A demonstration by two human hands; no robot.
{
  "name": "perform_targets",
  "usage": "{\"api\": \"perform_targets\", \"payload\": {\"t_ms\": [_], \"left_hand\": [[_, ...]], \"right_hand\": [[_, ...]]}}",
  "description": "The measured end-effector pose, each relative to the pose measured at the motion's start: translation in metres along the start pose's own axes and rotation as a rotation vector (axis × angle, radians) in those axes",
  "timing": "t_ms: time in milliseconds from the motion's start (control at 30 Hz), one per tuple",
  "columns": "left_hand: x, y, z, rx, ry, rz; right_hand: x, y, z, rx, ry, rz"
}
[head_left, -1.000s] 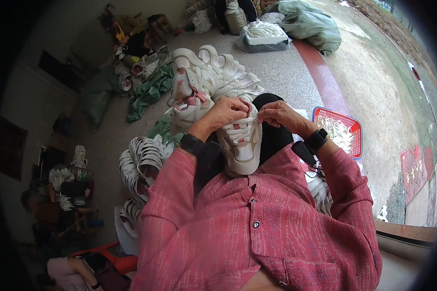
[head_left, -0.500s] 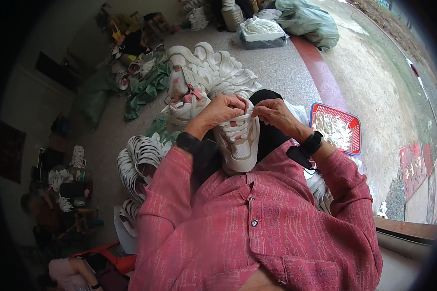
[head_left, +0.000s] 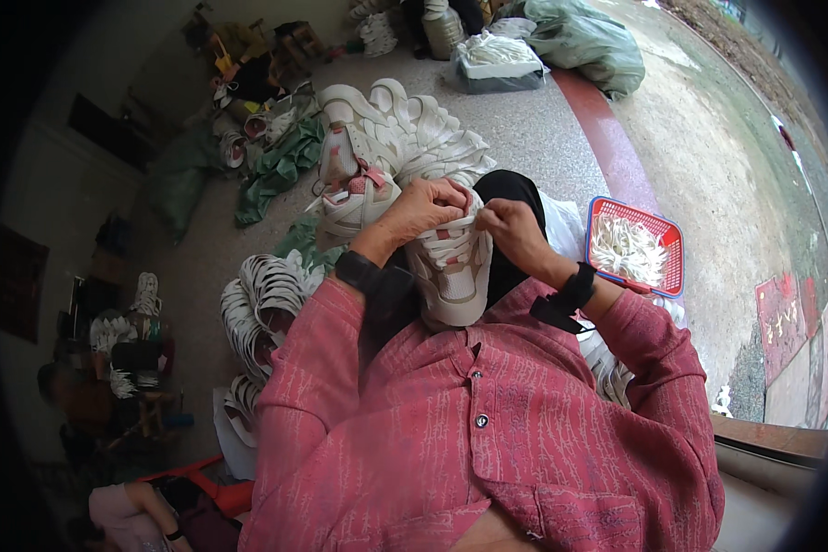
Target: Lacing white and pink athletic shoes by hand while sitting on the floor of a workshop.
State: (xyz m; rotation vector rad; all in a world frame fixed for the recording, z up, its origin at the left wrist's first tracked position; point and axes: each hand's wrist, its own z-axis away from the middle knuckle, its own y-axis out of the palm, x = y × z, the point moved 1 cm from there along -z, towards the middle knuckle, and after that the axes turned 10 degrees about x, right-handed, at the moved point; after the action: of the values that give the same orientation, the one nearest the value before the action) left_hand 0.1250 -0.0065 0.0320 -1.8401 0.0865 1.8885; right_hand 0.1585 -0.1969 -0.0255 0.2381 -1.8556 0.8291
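Note:
A beige and white sneaker (head_left: 459, 291) with pink touches rests on my lap, its toe pointing toward me. White shoelace (head_left: 445, 250) crosses over its tongue. My left hand (head_left: 423, 210) is closed on the sneaker at the top of the tongue, fingers bent over the edge. At the sneaker's upper right eyelets, my right hand (head_left: 515, 230) is closed in a pinch on the lace; the pinched end is mostly hidden by the fingers. Beyond my left hand stands another laced sneaker (head_left: 363, 204) with a pink tag.
White shoes (head_left: 432, 129) lie fanned out on the floor ahead. To the right, a red basket (head_left: 676, 241) holds white laces. More stacked shoes (head_left: 258, 308) stand at my left. Farther off are a lace-filled box (head_left: 499, 78), a green sack (head_left: 589, 46) and another person's arm (head_left: 156, 506) at lower left.
My right hand has turned and its fingers have curled in more closely beside the eyelets; its wrist has shifted slightly down and left. My left hand and the sneaker have barely moved.

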Motion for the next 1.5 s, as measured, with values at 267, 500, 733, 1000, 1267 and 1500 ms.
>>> {"api": "perform_targets", "payload": {"t_ms": [267,500,733,1000,1267,1500], "left_hand": [[0.001,-0.004,0.001,0.033,0.001,-0.059],[0.006,-0.005,-0.003,0.062,0.097,-0.178],[0.006,-0.004,-0.005,0.075,0.000,-0.163],[0.007,-0.005,-0.005,0.102,0.006,-0.189],[0.004,0.001,0.001,0.005,-0.029,-0.131],[0.002,0.002,0.003,-0.004,-0.025,-0.109]], "right_hand": [[-0.004,-0.036,-0.010,0.661,0.432,-1.155],[-0.012,-0.034,-0.013,0.706,0.421,-1.190],[-0.012,-0.034,-0.013,0.631,0.422,-1.133],[-0.002,-0.018,-0.008,0.171,0.058,-0.250],[0.014,-0.021,-0.004,0.333,0.411,-0.714],[0.034,-0.022,-0.006,0.381,0.246,-0.430]]}}
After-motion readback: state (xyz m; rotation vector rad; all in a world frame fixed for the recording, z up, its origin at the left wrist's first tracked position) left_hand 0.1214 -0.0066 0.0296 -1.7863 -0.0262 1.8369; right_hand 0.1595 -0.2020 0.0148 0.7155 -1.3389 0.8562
